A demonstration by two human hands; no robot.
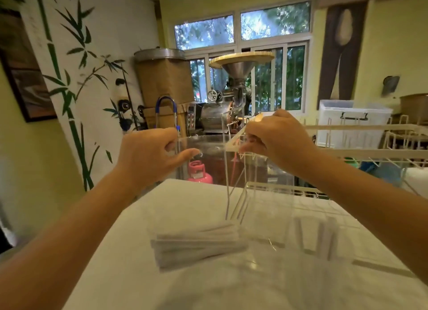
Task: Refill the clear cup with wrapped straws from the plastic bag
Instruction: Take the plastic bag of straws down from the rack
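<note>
Both of my hands are raised above the white table (143,275). My left hand (148,156) and my right hand (278,140) each pinch one side of a clear plastic bag (206,147), which is stretched between them and hard to make out. A bundle of white wrapped straws (199,247) lies flat on the table below my hands. A clear, straight-walled container (238,193) stands on the table under my right hand. A few more wrapped straws (324,240) show blurred through clear walls to the right.
A white wire rack (361,143) runs along the right, level with my right hand. Past the table's far edge are a pink gas cylinder (199,173), a metal roasting machine (222,110) and a brown drum (162,78). A white lidded bin (352,122) sits at the back right.
</note>
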